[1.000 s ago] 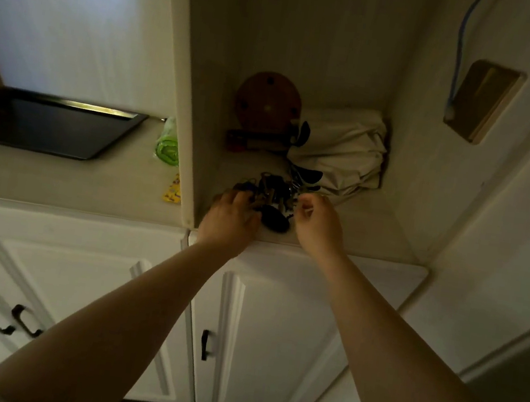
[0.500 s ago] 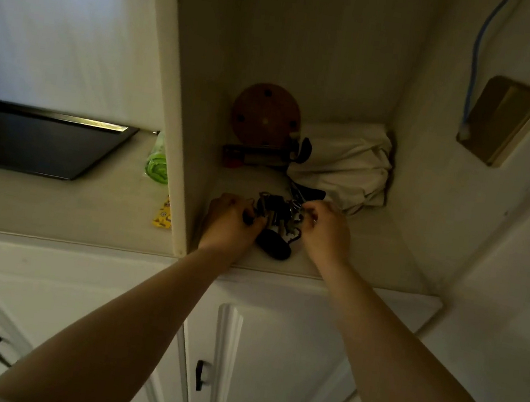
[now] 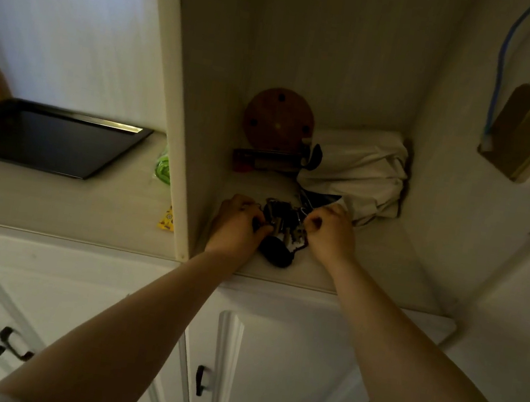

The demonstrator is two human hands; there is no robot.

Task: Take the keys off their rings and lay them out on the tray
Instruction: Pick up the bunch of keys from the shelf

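Still both hands (image 3: 240, 224) (image 3: 330, 232) pinch the keys (image 3: 282, 223) (tray (image 3: 44, 139) bare).

One view only, worn on the head, looking forward and down at a shelf nook at 12 o'clock. Both forearms reach in from 6 o'clock, hands near centre. It sits close, at arm's reach. The wide lens also takes in the desk (image 3: 52, 201) at 9 o'clock and cupboard doors (image 3: 269, 354) below.
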